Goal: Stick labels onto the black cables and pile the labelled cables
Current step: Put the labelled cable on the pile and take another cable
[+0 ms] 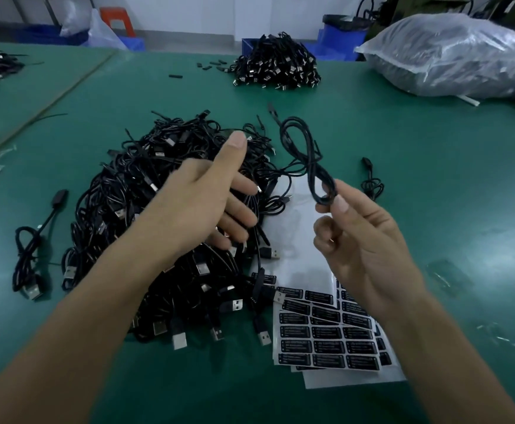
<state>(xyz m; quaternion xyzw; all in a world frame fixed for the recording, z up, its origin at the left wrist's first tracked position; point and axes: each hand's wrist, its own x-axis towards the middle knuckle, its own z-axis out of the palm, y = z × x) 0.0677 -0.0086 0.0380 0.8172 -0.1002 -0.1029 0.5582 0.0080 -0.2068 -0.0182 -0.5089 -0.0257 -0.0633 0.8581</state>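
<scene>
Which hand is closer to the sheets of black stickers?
Right. The right hand, pinching a looped cable, is just above the sticker sheets; the left hand is off to their left, over the big cable pile.

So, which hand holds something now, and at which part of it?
The right hand pinches a looped black cable at its lower bend. The left hand is open, holding nothing.
</scene>
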